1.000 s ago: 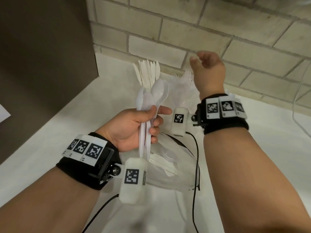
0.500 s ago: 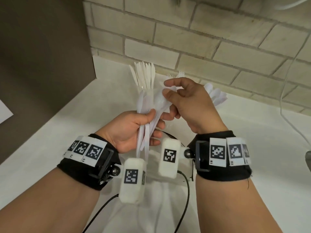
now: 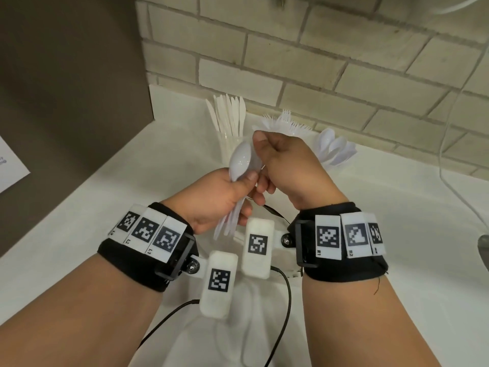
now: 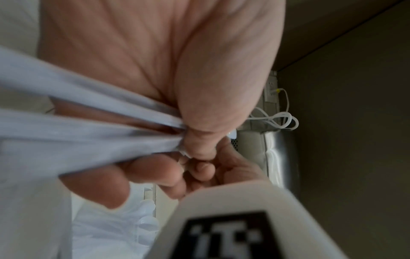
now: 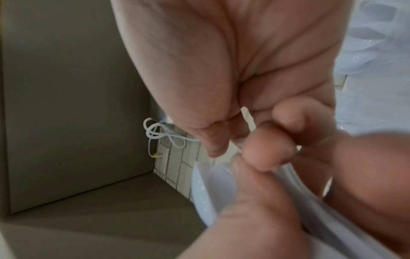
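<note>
My left hand (image 3: 252,188) grips a bunch of white plastic spoons (image 3: 240,160) by their handles, bowls up, above the counter. In the left wrist view the handles (image 4: 77,133) fan out from under the thumb. My right hand (image 3: 260,154) is curled against the top of the bunch and pinches one spoon near its bowl. The right wrist view shows that bowl (image 5: 213,189) just below the pinching fingertips. Most of the right fingers are hidden behind the hand in the head view.
At the back of the white counter (image 3: 127,213) stand clear cups of white knives (image 3: 229,115), forks (image 3: 287,123) and spoons (image 3: 334,149). A brown panel (image 3: 66,75) closes the left side, with a brick wall (image 3: 317,62) behind. A white cable (image 3: 447,154) hangs at right.
My right hand came back from the cups at the rear to the bunch and now pinches a spoon. The left hand has stayed in place with the bunch.
</note>
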`<move>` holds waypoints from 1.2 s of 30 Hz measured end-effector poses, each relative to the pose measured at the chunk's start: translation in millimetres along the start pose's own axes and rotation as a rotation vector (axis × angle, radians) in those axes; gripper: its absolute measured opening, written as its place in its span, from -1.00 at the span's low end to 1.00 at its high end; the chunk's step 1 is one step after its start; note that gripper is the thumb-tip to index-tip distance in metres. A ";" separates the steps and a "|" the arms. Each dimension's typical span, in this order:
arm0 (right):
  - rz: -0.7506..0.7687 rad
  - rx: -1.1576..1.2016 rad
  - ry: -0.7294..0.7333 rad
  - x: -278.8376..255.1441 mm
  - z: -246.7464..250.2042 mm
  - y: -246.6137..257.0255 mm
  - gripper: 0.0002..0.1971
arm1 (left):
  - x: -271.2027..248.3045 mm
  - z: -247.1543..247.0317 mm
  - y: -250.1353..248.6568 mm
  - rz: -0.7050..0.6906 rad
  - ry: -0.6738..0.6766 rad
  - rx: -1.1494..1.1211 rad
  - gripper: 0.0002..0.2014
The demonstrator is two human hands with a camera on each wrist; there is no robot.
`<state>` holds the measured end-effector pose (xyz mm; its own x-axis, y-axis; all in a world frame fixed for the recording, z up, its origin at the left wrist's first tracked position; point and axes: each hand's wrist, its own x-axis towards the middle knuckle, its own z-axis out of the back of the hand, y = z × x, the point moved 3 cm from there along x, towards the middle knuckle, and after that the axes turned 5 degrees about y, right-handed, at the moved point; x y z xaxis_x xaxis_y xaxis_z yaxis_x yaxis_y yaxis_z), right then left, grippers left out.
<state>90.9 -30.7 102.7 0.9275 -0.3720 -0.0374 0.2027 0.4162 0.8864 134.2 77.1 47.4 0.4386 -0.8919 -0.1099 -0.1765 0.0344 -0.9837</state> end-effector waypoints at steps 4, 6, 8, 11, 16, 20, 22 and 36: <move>-0.032 -0.057 0.016 0.0 -1.0 0.1 -0.76 | 1.3 -1.3 4.6 -0.006 0.067 -0.045 -0.70; -0.044 -0.061 0.012 0.6 0.9 -0.2 -0.79 | 1.0 0.1 6.9 -0.005 0.116 -0.113 -0.71; -0.046 -0.042 0.014 0.2 2.8 0.2 -0.83 | 0.2 1.4 8.3 -0.005 0.146 -0.195 -0.74; -0.019 -0.006 0.029 -0.6 5.8 1.0 -0.80 | 0.2 4.4 10.1 0.003 0.163 -0.286 -0.78; 0.116 -0.092 0.102 -4.7 3.1 6.2 -0.65 | -0.5 6.1 10.1 0.008 0.300 -0.420 -0.72; 0.165 -0.035 0.126 -9.3 2.2 10.1 -0.73 | -0.7 4.6 11.1 0.013 0.372 -0.488 -0.63; 0.180 -0.014 0.146 -10.9 2.1 12.2 -0.75 | -1.6 2.9 9.7 0.038 0.378 -0.477 -0.66; 0.103 -0.180 -0.045 3.9 8.1 -10.6 -0.82 | 6.0 4.7 4.5 0.000 0.050 -0.073 -0.74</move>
<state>89.9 -43.3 96.9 0.9320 -0.3548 0.0739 0.1637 0.5941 0.7875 140.2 74.0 41.7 0.3945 -0.9133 -0.1011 -0.2408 0.0035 -0.9706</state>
